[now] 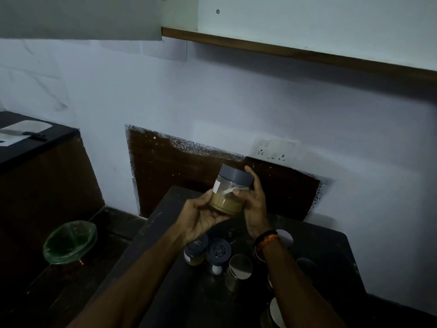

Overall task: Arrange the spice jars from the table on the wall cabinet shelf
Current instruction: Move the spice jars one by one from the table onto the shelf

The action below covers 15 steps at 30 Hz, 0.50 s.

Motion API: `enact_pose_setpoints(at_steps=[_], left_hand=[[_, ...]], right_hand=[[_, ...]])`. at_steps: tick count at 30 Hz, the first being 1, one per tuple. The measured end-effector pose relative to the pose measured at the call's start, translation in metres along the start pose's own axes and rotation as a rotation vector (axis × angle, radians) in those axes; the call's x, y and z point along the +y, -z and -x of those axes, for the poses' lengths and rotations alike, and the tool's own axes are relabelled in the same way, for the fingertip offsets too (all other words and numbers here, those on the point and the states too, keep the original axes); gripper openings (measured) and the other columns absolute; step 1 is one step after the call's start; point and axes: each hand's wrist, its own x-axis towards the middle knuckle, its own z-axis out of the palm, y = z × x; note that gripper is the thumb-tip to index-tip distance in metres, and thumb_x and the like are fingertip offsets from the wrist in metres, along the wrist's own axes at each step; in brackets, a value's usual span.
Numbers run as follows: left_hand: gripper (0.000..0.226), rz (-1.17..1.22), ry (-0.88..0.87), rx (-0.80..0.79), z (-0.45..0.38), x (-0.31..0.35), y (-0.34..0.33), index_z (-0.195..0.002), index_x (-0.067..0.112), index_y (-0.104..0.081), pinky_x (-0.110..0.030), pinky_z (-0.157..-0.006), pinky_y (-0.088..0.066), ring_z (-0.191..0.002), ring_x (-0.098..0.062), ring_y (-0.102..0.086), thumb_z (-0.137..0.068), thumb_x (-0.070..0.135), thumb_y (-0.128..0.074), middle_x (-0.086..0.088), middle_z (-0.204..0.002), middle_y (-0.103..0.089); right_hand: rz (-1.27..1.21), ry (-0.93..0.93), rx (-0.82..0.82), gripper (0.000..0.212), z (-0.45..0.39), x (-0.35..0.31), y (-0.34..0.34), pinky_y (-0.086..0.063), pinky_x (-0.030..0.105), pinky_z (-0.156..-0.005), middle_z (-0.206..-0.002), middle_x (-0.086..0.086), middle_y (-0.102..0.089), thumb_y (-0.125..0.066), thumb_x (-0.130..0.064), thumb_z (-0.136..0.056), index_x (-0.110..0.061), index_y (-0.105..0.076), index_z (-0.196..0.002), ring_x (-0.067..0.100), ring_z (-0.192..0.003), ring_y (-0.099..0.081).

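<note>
A clear spice jar [230, 191] with a grey lid and tan powder is held tilted above the dark table [165, 233]. My left hand [201, 221] cups its base from below-left, and my right hand [254, 204] grips its side and lid from the right. Below the hands, two grey-lidded jars [218, 253] stand on the table beside a steel-lidded tin [240, 271]. More steel tins [285, 237] sit behind my right forearm, partly hidden. The wall cabinet [307, 27] hangs at the top, with its door [80, 17] swung open to the left.
A bin with a green liner [71, 242] stands on the floor to the left. A counter at far left holds a white cutting board [21, 131] and a knife [33, 134]. A wall socket [275, 150] is behind the table.
</note>
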Motion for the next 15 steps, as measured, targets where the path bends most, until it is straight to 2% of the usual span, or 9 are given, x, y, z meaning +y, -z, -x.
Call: enact_pose_setpoints(at_steps=[2, 4, 8, 10, 12, 14, 15], left_hand=[[0.057, -0.045, -0.056, -0.028, -0.003, 0.000, -0.006, -0.140, -0.001, -0.052, -0.061, -0.112, -0.036, -0.140, -0.046, -0.039, -0.088, 0.018, -0.065, -0.030, -0.147, -0.045], [0.054, -0.148, -0.136, -0.034, -0.005, 0.000, -0.014, -0.139, 0.000, -0.052, -0.061, -0.113, -0.036, -0.136, -0.045, -0.043, -0.089, 0.017, -0.063, -0.028, -0.142, -0.049], [0.059, -0.431, -0.315, 0.076, -0.004, -0.001, -0.034, -0.137, 0.011, -0.058, -0.055, -0.102, -0.050, -0.125, -0.040, -0.058, -0.080, 0.007, -0.074, -0.021, -0.132, -0.062], [0.059, -0.499, -0.388, 0.103, -0.002, 0.000, -0.043, -0.133, 0.018, -0.061, -0.047, -0.095, -0.055, -0.120, -0.034, -0.063, -0.077, 0.009, -0.077, -0.015, -0.126, -0.066], [0.059, -0.521, -0.442, 0.082, -0.002, 0.002, -0.050, -0.135, 0.021, -0.060, -0.044, -0.095, -0.055, -0.119, -0.029, -0.064, -0.079, 0.014, -0.076, -0.011, -0.126, -0.067], [0.061, -0.472, -0.448, 0.045, -0.003, 0.008, -0.058, -0.139, 0.019, -0.057, -0.045, -0.098, -0.054, -0.121, -0.029, -0.063, -0.080, 0.013, -0.073, -0.010, -0.127, -0.067], [0.063, -0.432, -0.430, 0.021, -0.004, 0.011, -0.061, -0.141, 0.017, -0.055, -0.049, -0.101, -0.052, -0.123, -0.030, -0.062, -0.081, 0.011, -0.072, -0.010, -0.129, -0.066]], right_hand=[[-0.020, -0.006, 0.003, 0.083, -0.005, -0.007, 0.001, -0.058, 0.030, -0.085, -0.135, 0.010, -0.063, -0.073, -0.014, -0.073, -0.029, -0.044, -0.149, 0.024, -0.111, -0.070], [-0.020, -0.007, 0.027, 0.085, -0.010, -0.013, 0.001, -0.057, 0.027, -0.082, -0.134, 0.008, -0.063, -0.077, -0.023, -0.073, -0.027, -0.042, -0.151, 0.019, -0.109, -0.071], [0.004, -0.023, 0.107, 0.092, -0.018, -0.029, -0.005, -0.058, 0.024, -0.078, -0.137, 0.009, -0.060, -0.082, -0.041, -0.073, -0.022, -0.040, -0.153, 0.019, -0.110, -0.070], [-0.040, -0.019, 0.095, 0.082, -0.023, -0.038, -0.006, -0.058, 0.033, -0.083, -0.136, 0.018, -0.061, -0.081, -0.040, -0.078, -0.014, -0.047, -0.148, 0.031, -0.114, -0.068], [-0.127, -0.009, 0.077, 0.073, -0.029, -0.050, -0.007, -0.055, 0.048, -0.097, -0.138, 0.026, -0.058, -0.075, -0.034, -0.084, -0.005, -0.048, -0.144, 0.044, -0.124, -0.059], [-0.214, -0.024, 0.069, 0.072, -0.033, -0.062, -0.008, -0.045, 0.058, -0.110, -0.144, 0.026, -0.054, -0.071, -0.031, -0.085, -0.005, -0.044, -0.147, 0.046, -0.131, -0.054], [-0.243, -0.020, 0.066, 0.071, -0.035, -0.066, -0.008, -0.043, 0.059, -0.111, -0.146, 0.025, -0.052, -0.070, -0.031, -0.085, -0.007, -0.045, -0.148, 0.044, -0.132, -0.054]])
